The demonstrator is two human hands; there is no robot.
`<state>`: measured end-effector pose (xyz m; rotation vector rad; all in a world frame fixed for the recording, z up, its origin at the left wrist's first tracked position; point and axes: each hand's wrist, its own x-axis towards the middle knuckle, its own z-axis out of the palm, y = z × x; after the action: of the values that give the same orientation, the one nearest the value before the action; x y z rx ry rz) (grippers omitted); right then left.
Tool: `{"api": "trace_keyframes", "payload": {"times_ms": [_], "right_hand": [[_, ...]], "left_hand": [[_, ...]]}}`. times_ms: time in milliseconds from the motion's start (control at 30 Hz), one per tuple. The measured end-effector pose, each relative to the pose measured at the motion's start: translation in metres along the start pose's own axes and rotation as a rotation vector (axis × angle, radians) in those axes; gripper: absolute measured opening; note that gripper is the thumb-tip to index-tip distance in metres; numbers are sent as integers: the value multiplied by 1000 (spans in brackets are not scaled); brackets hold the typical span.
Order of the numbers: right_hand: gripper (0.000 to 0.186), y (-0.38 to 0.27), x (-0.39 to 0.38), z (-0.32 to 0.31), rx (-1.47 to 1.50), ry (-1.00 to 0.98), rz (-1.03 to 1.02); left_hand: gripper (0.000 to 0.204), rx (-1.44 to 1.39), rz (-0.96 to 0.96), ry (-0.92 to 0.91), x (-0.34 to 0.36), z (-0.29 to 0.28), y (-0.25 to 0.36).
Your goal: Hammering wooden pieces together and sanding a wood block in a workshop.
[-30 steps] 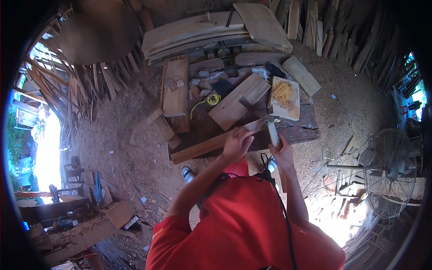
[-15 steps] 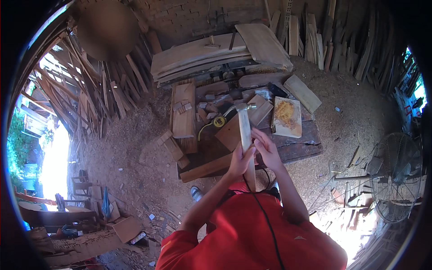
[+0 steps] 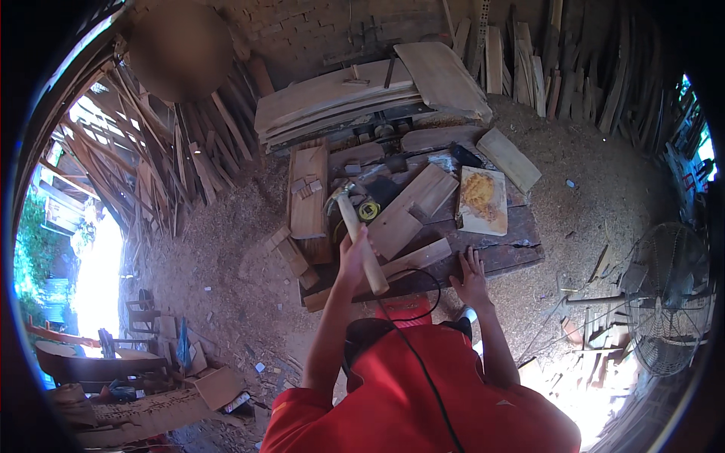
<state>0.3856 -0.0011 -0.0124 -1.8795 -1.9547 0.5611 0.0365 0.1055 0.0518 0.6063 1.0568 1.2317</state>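
My left hand (image 3: 353, 260) is closed around the wooden handle of a hammer (image 3: 372, 273). The hammer slants over the left half of the bench, its metal head beside a yellow tape measure (image 3: 368, 210). My right hand (image 3: 472, 281) holds nothing; its fingers are spread at the front edge of the dark workbench (image 3: 513, 259). Between the hands, a long wooden strip (image 3: 427, 255) lies along the bench front, partly behind the hammer and left arm. Just beyond it, a brown board (image 3: 396, 224) rests at a slant.
A pale board with an orange-yellow patch (image 3: 482, 202) lies on the bench's right. Small wood blocks (image 3: 306, 186) sit on a plank at left. Stacked planks (image 3: 332, 98) stand behind. A black cable (image 3: 408, 343) hangs over my red shirt. A large fan (image 3: 664, 302) stands at right.
The hammer, earlier held upright with both hands near it, has moved left and lower in my left hand. My right hand has come away to the right, down to the bench edge.
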Motion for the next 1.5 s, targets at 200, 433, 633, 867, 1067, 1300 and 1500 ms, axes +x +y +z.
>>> {"api": "trace_keyframes", "payload": {"times_ms": [200,433,633,867,1067,1300,1500], "right_hand": [[90,1,-3,3,-67,-15,-6],[92,-1,-1,-4,-9,-56,-3],[92,-2,-2,-3,-13,-58,-1],[91,2,-2,0,-56,-57,6],[92,4,-4,-2,-89,-58,10],[94,1,-1,-2,-77,-74,16],[96,-2,-1,0,-83,-48,-28]], "left_hand": [[27,102,59,13,13,-8,3],[34,775,161,67,35,-45,11],[47,1146,240,169,36,-60,10],[52,1584,228,224,23,-45,31],[44,1591,654,301,43,5,35],[36,1823,616,-111,160,48,19],[61,2111,621,-282,230,55,-9]]}}
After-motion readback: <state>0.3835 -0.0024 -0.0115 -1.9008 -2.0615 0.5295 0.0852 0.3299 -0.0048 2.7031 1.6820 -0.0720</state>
